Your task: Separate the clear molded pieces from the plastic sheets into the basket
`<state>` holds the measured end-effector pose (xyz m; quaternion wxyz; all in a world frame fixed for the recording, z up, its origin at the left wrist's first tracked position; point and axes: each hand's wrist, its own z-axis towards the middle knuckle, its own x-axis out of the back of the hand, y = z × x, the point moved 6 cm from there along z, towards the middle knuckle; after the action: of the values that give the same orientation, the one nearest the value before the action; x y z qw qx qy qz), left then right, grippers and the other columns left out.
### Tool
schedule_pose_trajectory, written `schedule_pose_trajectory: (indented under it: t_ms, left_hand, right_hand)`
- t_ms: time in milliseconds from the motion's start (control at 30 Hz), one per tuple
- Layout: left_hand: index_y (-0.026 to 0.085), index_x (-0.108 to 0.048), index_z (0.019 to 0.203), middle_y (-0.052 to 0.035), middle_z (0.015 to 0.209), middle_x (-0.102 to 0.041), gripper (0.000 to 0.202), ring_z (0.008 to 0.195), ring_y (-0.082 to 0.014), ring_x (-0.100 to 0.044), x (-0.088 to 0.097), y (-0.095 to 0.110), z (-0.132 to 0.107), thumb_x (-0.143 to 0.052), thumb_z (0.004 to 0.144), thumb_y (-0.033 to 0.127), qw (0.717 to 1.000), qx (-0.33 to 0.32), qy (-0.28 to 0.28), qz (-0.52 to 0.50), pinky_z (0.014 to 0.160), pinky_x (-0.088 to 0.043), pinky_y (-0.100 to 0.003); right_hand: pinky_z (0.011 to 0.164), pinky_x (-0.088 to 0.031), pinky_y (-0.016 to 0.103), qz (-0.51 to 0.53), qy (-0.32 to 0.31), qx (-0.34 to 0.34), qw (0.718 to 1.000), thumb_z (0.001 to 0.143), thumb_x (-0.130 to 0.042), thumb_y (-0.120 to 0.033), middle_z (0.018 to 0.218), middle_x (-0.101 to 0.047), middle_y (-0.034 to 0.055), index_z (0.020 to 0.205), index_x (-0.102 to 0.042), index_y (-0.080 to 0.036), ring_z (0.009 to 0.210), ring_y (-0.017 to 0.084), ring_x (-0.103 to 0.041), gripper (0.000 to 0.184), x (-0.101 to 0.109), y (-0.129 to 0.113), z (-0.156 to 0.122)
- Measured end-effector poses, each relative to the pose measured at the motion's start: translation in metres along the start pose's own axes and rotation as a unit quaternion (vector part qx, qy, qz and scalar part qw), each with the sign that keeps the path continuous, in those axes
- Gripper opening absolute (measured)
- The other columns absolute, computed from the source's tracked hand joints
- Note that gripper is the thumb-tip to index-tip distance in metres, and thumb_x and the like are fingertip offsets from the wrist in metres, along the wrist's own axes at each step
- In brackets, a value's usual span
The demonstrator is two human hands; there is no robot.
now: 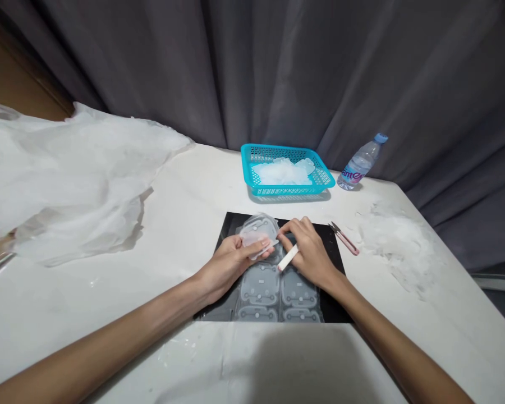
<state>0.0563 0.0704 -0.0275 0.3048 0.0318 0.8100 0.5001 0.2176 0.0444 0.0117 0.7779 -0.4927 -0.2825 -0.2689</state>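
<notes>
My left hand is closed on a translucent moulded plastic piece with rounded corners, thumb on top, above a black board. My right hand is closed too, with a short white stick-like tool held in its curled fingers. Its thumb and index fingertips meet near the right edge of the piece; whether they pinch that edge, I cannot tell. Under both hands, a clear sheet of similar rounded, moulded shapes lies on the board in two columns. My hands partly cover its upper end.
A blue basket with thin translucent pieces stands behind the board, a water bottle to its right. Pink-handled thread snips lie by the board's right edge. Translucent scraps lie far right; a large heap of whitish sheeting covers the left.
</notes>
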Motion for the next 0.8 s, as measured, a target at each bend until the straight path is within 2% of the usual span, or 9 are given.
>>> schedule_pose_trajectory:
  t_ms: [100,233,567,633,733,800]
  left_hand:
    - [0.011,-0.078,0.091,-0.0054,0.093,-0.075,0.027,0.088,-0.0149,-0.066,0.001,0.006,-0.001,-0.090,0.080,0.033,1.000,-0.014,-0.008,0.023,0.089,-0.052,-0.026]
    - [0.013,-0.078,0.102,-0.0068,0.103,-0.076,0.027,0.098,-0.0168,-0.066,-0.001,0.015,0.001,-0.086,0.084,0.032,0.998,-0.034,-0.050,0.020,0.093,-0.051,-0.028]
    - [0.011,-0.075,0.085,-0.0032,0.084,-0.071,0.025,0.079,-0.0120,-0.063,-0.004,0.019,0.000,-0.087,0.083,0.033,0.996,-0.026,-0.085,0.033,0.078,-0.050,-0.023]
    - [0.012,-0.074,0.084,-0.0032,0.082,-0.070,0.027,0.076,-0.0121,-0.063,-0.006,0.020,0.000,-0.088,0.082,0.035,0.995,-0.022,-0.081,0.044,0.074,-0.051,-0.023]
    - [0.013,-0.072,0.095,-0.0058,0.093,-0.073,0.031,0.079,-0.0152,-0.069,-0.005,0.021,0.001,-0.086,0.084,0.038,0.997,-0.017,-0.045,0.054,0.069,-0.054,-0.025]
    - [0.014,-0.069,0.101,-0.0089,0.103,-0.074,0.033,0.092,-0.0200,-0.073,0.001,0.021,0.003,-0.079,0.089,0.044,0.999,-0.025,-0.003,0.047,0.079,-0.059,-0.029]
  right_hand:
    - [0.087,-0.043,0.039,0.022,-0.001,0.012,1.000,0.102,-0.058,-0.021,0.097,-0.068,0.0056,0.094,-0.060,-0.023,0.095,0.025,-0.052,0.009,0.003,-0.005,-0.001]
    - [0.094,-0.042,0.040,0.081,0.000,0.016,0.997,0.100,-0.066,-0.022,0.100,-0.068,0.0038,0.095,-0.062,-0.023,0.102,0.024,-0.054,0.006,0.018,-0.014,-0.002]
    - [0.094,-0.042,0.041,0.088,-0.008,0.031,0.996,0.102,-0.062,-0.021,0.104,-0.067,0.0033,0.100,-0.061,-0.025,0.104,0.023,-0.054,0.004,0.026,-0.033,-0.010]
    - [0.094,-0.043,0.041,0.081,-0.013,0.033,0.996,0.103,-0.061,-0.022,0.104,-0.068,0.0035,0.101,-0.061,-0.025,0.104,0.023,-0.054,0.003,0.025,-0.033,-0.010]
    - [0.090,-0.045,0.041,0.027,0.013,0.020,0.999,0.105,-0.057,-0.026,0.103,-0.068,0.0049,0.101,-0.061,-0.025,0.100,0.025,-0.053,0.005,0.022,-0.024,-0.008]
    - [0.090,-0.045,0.043,-0.035,0.049,-0.007,0.998,0.107,-0.052,-0.027,0.106,-0.068,0.0079,0.105,-0.061,-0.023,0.100,0.027,-0.052,0.011,0.021,-0.012,-0.005]
